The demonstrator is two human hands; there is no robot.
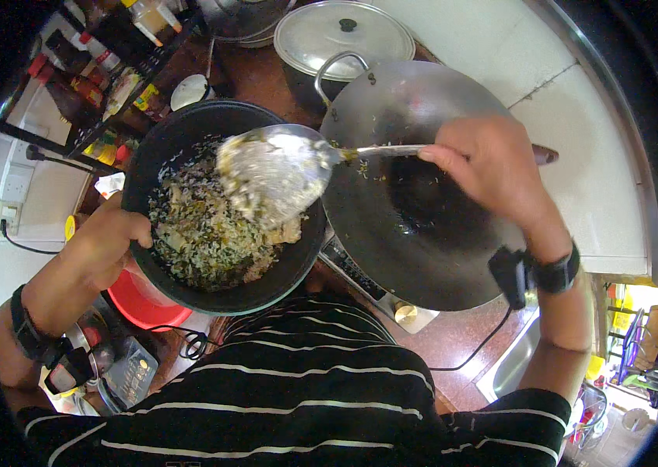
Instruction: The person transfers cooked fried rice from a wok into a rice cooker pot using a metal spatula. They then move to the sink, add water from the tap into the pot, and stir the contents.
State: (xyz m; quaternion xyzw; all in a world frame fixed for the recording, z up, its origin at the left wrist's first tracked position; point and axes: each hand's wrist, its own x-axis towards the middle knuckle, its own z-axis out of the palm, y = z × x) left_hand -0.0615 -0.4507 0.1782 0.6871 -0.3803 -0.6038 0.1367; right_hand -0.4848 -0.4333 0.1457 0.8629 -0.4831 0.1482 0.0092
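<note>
My left hand grips the left rim of a dark round pot, its thumb over the edge. Inside the pot lies a heap of rice mixed with dark green bits and pale pieces. My right hand is closed around the handle of a metal wok spatula, whose broad, blurred blade hangs over the pot with bits of food on it. To the right, under the spatula's handle, a large wok sits on a cooktop, with a few rice grains and scraps stuck to its surface.
A lidded pot stands behind the wok. Sauce bottles crowd a black rack at left. Below my left hand is a red basin. A cable runs near a metal sink at right.
</note>
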